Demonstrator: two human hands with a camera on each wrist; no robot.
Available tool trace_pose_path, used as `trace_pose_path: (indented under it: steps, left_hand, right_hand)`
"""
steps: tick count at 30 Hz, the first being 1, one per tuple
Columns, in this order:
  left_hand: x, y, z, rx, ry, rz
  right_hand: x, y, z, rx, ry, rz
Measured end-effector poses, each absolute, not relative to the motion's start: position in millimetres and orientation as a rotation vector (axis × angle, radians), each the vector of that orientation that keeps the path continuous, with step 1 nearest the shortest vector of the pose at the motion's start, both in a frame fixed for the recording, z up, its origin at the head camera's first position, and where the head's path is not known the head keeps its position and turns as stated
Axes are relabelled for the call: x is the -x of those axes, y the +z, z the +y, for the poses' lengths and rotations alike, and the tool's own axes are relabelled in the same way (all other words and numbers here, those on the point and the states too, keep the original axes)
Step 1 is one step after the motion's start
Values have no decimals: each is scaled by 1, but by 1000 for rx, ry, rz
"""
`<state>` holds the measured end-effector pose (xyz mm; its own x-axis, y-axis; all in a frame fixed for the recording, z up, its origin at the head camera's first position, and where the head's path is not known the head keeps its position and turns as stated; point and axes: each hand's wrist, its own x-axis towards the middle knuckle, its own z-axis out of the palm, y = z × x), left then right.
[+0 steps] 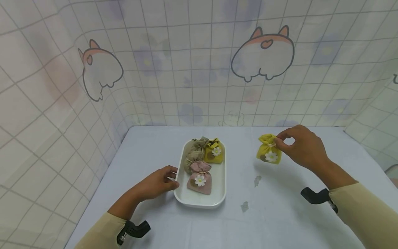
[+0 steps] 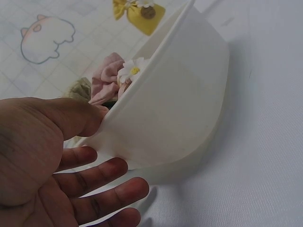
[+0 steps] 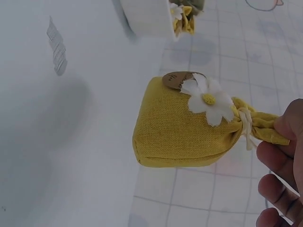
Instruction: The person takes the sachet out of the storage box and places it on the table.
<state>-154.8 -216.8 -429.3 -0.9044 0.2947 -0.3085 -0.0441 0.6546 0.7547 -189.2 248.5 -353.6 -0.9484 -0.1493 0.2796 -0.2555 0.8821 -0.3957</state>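
The tray point(image 1: 217, 197) sat on the table point(image 1: 280, 221) at lower centre of the head view. Four pouches lay in it: two point(image 1: 196, 152) at the upper left, one point(image 1: 214, 151) at the upper right, one point(image 1: 200, 179) nearest the lower edge. The left hand point(image 1: 155, 183) touched the tray's left rim. Right of the tray, well apart, the right hand point(image 1: 303, 147) held a fifth pouch point(image 1: 269, 150) above the table.

Coarse matt woven cloth forms the yellow pouch point(image 3: 182, 125); the white tray point(image 2: 180, 94) looks smooth plastic.
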Motion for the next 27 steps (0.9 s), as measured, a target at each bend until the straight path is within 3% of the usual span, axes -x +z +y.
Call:
trace_pose_path:
  steps: [27]
  left_hand:
    - [156, -432, -218, -216, 1158, 2457]
  right_hand:
    - [187, -357, 279, -214, 587, -2847]
